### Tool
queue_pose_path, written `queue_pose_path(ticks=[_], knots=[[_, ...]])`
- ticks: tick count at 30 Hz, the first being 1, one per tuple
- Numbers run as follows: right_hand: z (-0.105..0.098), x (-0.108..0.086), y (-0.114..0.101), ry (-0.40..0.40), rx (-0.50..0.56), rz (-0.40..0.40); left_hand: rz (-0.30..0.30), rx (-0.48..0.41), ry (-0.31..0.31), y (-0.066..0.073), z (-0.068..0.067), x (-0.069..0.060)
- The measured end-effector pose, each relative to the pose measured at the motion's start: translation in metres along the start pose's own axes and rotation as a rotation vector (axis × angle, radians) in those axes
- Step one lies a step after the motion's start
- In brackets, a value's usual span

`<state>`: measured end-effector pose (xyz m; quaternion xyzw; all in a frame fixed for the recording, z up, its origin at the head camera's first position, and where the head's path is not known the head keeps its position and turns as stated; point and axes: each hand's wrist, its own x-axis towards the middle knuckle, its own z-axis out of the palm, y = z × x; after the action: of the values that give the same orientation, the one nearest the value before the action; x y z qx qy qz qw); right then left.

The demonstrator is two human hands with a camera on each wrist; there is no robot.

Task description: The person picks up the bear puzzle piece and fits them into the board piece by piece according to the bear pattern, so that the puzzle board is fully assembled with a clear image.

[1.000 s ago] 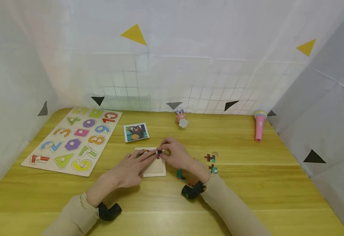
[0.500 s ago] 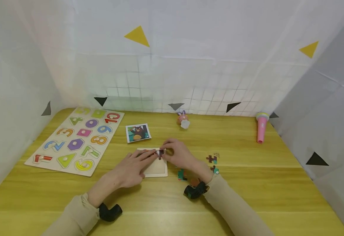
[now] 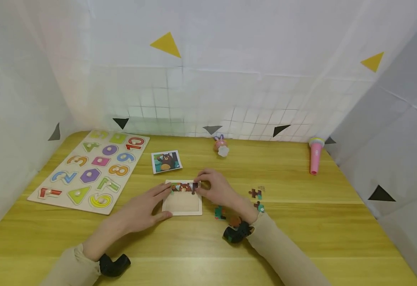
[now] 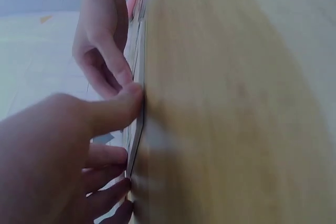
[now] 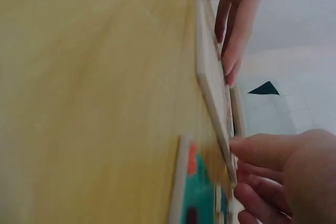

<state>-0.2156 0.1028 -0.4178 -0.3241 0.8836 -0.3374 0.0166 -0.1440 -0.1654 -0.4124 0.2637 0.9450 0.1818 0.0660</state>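
On the worktop [image 3: 187, 254], a left hand [image 3: 142, 210] with loosely extended fingers and a right hand [image 3: 215, 187] with curled thumb and forefinger flank a puzzle tray [image 3: 182, 204]. The left touches the tray's left side; the right pinches a dark puzzle piece [image 3: 195, 188] at the tray's far right corner. Loose pieces [image 3: 254, 193] lie near the right wrist.
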Motion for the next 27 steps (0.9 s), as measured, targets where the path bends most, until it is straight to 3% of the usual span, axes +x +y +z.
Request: queue_pose_path(ticks=[6,10,13,21,24,27], knots=[[-0.012,-0.018,0.003,-0.016,0.057,0.057,-0.001,-0.021,-0.013,-0.001,-0.003,-0.004],[-0.020,-0.038,0.009,0.030,-0.001,0.063,0.005,-0.021,-0.014,0.000,-0.005,-0.004],[-0.025,-0.051,0.015,0.092,-0.081,0.004,0.011,-0.014,-0.009,0.000,-0.005,-0.002],[-0.032,-0.072,0.035,0.177,-0.358,-0.285,0.010,-0.007,-0.015,0.000,-0.002,-0.001],[-0.031,-0.073,0.039,0.181,-0.429,-0.340,0.012,-0.008,-0.011,0.000,-0.002,-0.001],[-0.029,-0.073,0.041,0.161,-0.432,-0.347,0.012,-0.005,-0.010,-0.001,-0.001,-0.002]])
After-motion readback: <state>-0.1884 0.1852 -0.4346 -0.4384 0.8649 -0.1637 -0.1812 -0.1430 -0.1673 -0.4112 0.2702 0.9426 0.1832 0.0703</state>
